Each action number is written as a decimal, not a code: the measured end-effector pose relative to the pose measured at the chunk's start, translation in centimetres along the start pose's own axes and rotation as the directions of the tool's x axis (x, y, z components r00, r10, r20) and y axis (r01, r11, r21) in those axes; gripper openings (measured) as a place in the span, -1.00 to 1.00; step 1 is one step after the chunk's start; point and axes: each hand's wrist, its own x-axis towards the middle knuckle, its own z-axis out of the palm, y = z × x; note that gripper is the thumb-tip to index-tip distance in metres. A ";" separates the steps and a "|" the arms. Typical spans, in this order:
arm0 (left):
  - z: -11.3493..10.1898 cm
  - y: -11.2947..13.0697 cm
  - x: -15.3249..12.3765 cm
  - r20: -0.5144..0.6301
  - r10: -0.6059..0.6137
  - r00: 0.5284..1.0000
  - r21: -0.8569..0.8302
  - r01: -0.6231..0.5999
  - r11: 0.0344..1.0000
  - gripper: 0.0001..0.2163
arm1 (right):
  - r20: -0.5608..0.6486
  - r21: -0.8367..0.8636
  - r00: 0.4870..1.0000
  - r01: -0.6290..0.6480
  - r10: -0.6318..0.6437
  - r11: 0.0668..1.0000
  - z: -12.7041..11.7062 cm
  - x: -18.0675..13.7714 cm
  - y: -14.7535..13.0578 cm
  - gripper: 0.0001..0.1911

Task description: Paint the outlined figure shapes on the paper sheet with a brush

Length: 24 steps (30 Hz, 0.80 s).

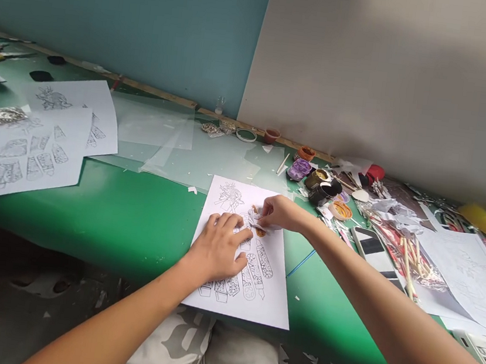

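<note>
Closest in are the person's bare forearms (129,315), reaching over pale, grey-patterned trousers (243,359) to a printed drawing sheet (272,295) on the green worktop (131,224). The left hand (219,249) is splayed across the middle of that sheet, fingers loose, not gripping anything. The right hand (283,212) has a crumpled white scrap (256,219) pinched in its fingertips, down on the upper right part of the sheet, with a couple of brownish patches (260,232) poking out around it. There's a thin blue stick (299,264) right by the sheet's right edge. Past its top right corner it gets messy: a purple jar (299,170), a dark pot (321,194), an orangey lid (340,210). Way right of the sheet, a bunch of wooden sticks (410,261). Beyond its top edge, some see-through sheets (219,158) overlap, and well off to its left lie more printed pages (65,166).
</note>
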 end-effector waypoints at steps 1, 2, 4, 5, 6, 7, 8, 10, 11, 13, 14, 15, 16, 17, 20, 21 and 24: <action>0.0 0.0 0.0 -0.002 -0.001 1.000 -0.004 0.001 1.000 -0.68 | 0.000 0.007 1.000 0.001 -0.001 1.000 0.0 0.1 0.1 -0.85; 0.0 0.0 0.0 -0.003 -0.002 1.000 -0.007 0.002 1.000 -0.69 | -0.003 0.016 1.000 0.003 -0.003 1.000 -0.1 0.2 0.2 -0.84; 0.0 -0.1 0.0 -0.005 0.000 1.000 -0.012 0.000 1.000 -0.69 | -0.022 0.033 1.000 0.005 -0.005 0.999 -0.1 0.5 0.3 -0.82; 0.0 -0.1 -0.1 -0.008 0.003 1.000 -0.012 -0.003 1.000 -0.70 | -0.036 0.041 0.999 0.005 -0.004 0.999 -0.1 0.7 0.3 -0.82; 0.0 -0.1 -0.1 -0.013 0.005 1.000 -0.011 -0.005 1.000 -0.70 | -0.046 0.048 0.999 0.005 -0.003 0.999 -0.1 0.8 0.3 -0.81; 0.1 -0.1 -0.1 -0.018 0.008 1.000 -0.010 -0.008 1.000 -0.70 | -0.053 0.055 0.999 0.005 -0.002 0.998 -0.1 1.0 0.2 -0.81; 0.1 -0.1 -0.1 -0.023 0.011 1.000 -0.009 -0.011 1.000 -0.71 | -0.055 0.060 0.998 0.004 -0.001 0.998 0.0 1.1 0.1 -0.80; 0.1 -0.1 -0.1 -0.027 0.011 1.000 -0.008 -0.012 1.000 -0.71 | -0.054 0.067 0.999 0.001 0.002 0.998 0.1 1.5 0.0 -0.77; 0.1 -0.1 -0.1 -0.027 0.011 1.000 -0.008 -0.011 1.000 -0.72 | -0.056 0.070 0.998 -0.001 0.005 0.998 0.1 1.6 -0.1 -0.76; 0.1 -0.1 -0.1 -0.026 0.011 1.000 -0.007 -0.011 1.000 -0.72 | -0.070 0.078 0.997 -0.010 0.015 0.997 0.0 2.0 -0.2 -0.76; 0.1 -0.1 0.0 -0.027 0.010 1.000 -0.007 -0.011 1.000 -0.73 | -0.078 0.083 0.997 -0.015 0.022 0.996 -0.1 2.2 -0.2 -0.76; 0.1 -0.1 0.0 -0.028 0.010 1.000 -0.008 -0.011 1.000 -0.73 | -0.083 0.088 0.996 -0.020 0.027 0.996 -0.1 2.3 -0.2 -0.77; 0.2 -0.1 0.0 -0.028 0.011 1.000 -0.010 -0.011 1.000 -0.73 | -0.086 0.093 0.996 -0.024 0.032 0.995 -0.1 2.5 -0.1 -0.77; 0.2 -0.1 0.0 -0.028 0.010 1.000 -0.011 -0.011 1.000 -0.74 | -0.086 0.097 0.996 -0.027 0.036 0.995 -0.1 2.6 -0.1 -0.77; 0.2 -0.1 0.0 -0.023 0.008 1.000 -0.017 -0.008 1.000 -0.74 | -0.081 0.117 0.996 -0.033 0.042 0.993 0.1 2.9 -0.1 -0.74; 0.2 -0.2 0.0 -0.023 0.006 1.000 -0.017 -0.007 1.000 -0.74 | -0.084 0.123 0.995 -0.037 0.047 0.992 0.1 3.0 -0.2 -0.73; 0.3 -0.2 0.0 -0.021 0.009 1.000 -0.018 -0.009 1.000 -0.73 | -0.096 0.142 0.993 -0.048 0.062 0.989 0.1 3.1 -0.3 -0.73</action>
